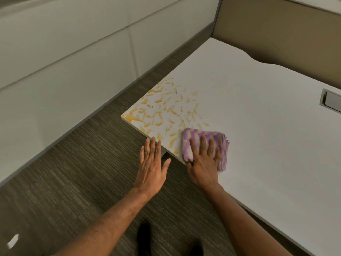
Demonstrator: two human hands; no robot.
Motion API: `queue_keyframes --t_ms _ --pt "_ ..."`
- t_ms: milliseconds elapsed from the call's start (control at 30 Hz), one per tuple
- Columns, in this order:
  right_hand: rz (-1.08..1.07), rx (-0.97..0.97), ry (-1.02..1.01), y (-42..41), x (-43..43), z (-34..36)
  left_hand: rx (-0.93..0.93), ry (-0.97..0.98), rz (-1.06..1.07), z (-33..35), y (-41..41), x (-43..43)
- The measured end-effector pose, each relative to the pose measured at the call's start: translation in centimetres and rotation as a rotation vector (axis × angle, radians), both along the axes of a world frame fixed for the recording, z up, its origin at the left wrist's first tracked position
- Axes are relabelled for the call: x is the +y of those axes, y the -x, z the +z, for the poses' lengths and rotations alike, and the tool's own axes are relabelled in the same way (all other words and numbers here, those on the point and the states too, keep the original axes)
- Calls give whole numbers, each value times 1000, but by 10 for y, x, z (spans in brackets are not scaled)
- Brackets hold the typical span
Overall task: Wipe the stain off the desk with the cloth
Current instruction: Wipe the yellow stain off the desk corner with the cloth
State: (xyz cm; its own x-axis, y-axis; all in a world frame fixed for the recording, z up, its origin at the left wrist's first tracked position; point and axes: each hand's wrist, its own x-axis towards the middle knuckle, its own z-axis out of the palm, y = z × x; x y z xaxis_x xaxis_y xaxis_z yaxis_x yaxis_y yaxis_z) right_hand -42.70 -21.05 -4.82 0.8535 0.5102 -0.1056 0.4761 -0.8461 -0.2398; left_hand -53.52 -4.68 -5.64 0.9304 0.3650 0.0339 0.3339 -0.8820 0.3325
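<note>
Stain point(164, 109) beyond folded cloth point(204, 145) under flat right hand point(203, 165); left hand point(152, 167) open, empty.

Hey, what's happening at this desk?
A person is about to clean an orange stain smeared over the corner of a white desk. The right hand presses flat on a folded purple-and-cream cloth at the stain's near edge. The left hand is open, fingertips at the desk's edge. The stain looks mostly unwiped.

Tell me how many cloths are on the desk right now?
1. A folded purple-and-cream cloth lies near the desk's front edge, under the right hand, just right of the orange stain. No others visible.
</note>
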Motion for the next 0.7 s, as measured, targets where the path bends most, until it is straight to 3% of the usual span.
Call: queue_keyframes --t_ms 133,267,433,700 --pt "119 -38 11 11 -20 0 19 -3 3 -3 -4 3" --pt "44 -42 33 4 -36 -3 43 -25 8 -5 -5 10" --pt "-65 -6 -8 -4 2 -2 44 -34 18 -6 -4 19" --pt "46 -25 -14 2 35 -2 67 -79 23 -9 -6 30"
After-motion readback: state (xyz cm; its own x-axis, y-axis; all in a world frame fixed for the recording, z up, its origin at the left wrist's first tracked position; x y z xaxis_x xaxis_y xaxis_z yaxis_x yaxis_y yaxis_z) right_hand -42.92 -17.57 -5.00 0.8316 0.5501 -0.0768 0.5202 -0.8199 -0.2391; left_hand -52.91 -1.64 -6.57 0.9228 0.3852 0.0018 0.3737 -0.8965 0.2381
